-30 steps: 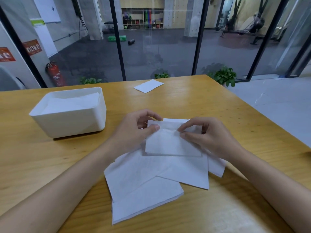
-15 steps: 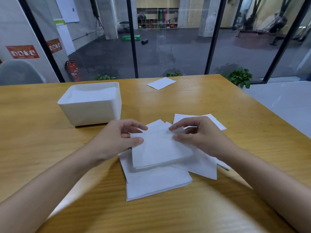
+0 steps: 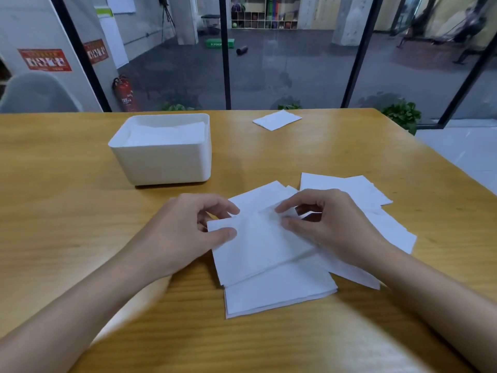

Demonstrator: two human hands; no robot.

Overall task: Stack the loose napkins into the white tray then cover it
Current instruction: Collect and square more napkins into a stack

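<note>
Loose napkins point(image 3: 279, 292) lie fanned in an overlapping pile right in front of you, on the near middle of the desk point(image 3: 67, 205). You can make out at least four layers, but the overlap hides the exact count. The thickest bundle sits nearest you, and other sheets spread out toward the right edge, stopping short of it with bare wood between.

Your two hands meet over the pile. Your left hand point(image 3: 185, 232) pinches the left edge of the top napkin point(image 3: 258, 249), thumb on top and fingers curled at the rim. Your right hand point(image 3: 333, 227) pinches the same sheet at its far right part, between thumb and forefinger. That spot is slightly blurred.

To your left there is a wide run of bare desk. A narrower bare strip separates the pile from the one white tray point(image 3: 161, 165), which stands beyond your left hand, toward the far edge. It is uncovered, with stacked napkins point(image 3: 164, 134) inside reaching nearly to its rim.

One single napkin point(image 3: 277, 119) lies flat on its own close to the far edge, right of the tray and well apart from it
</note>
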